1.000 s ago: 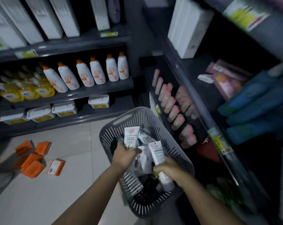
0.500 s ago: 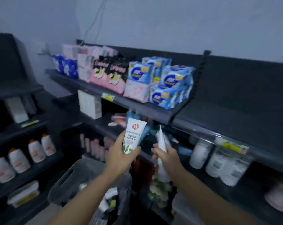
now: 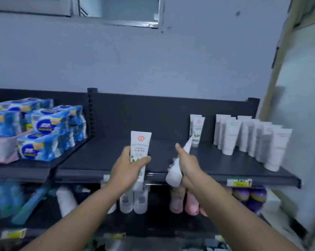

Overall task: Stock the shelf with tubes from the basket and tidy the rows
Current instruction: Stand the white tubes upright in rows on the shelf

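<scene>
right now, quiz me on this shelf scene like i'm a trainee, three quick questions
1. True or false: the left hand and the right hand each hold a tube.
2. On the shelf, the white tubes already stocked stand: A) at its left end, B) along its front edge in the middle, C) towards its right end.
3. Fill in: the shelf section to the left holds ____ packs.

Key
1. True: the left hand's tube is upright, the right hand's tube is tilted.
2. C
3. blue
</scene>
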